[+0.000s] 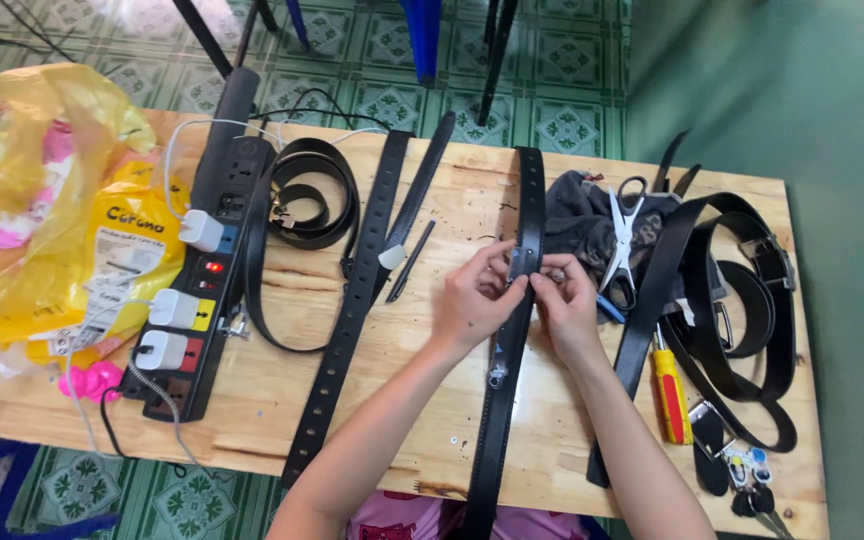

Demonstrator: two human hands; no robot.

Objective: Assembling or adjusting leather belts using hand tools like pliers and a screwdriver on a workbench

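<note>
A long black leather belt (505, 380) was laid lengthwise across the middle of the pale wooden tabletop (402, 330), running from the far edge to past the near edge. It was gripped at mid-length by both hands: the left hand (472, 298) was closed around its left side with fingers curled and the thumb tip pressed near a small metal fitting on the strap, while the right hand (565, 300) was pinched on the same spot from the right, fingertips drawn together against the belt's edge. What exactly was held between the fingertips could not be made out. To the left of the held belt, a second black strap punched with a row of holes (347, 320) was laid flat, and a narrower plain black strap (417, 195) was set beside it. A coiled black belt (312, 195) was placed at the far left centre, next to a black power strip with white plugs (202, 260). A crumpled yellow plastic bag (47, 200) was seen at the left end. On the right, silver-bladed scissors (624, 240) were rested on dark cloth (577, 215), a red-and-yellow-handled screwdriver (670, 395) was laid near the right wrist, and a heap of looped black belts with buckles (742, 300) was spread at the right end.
</note>
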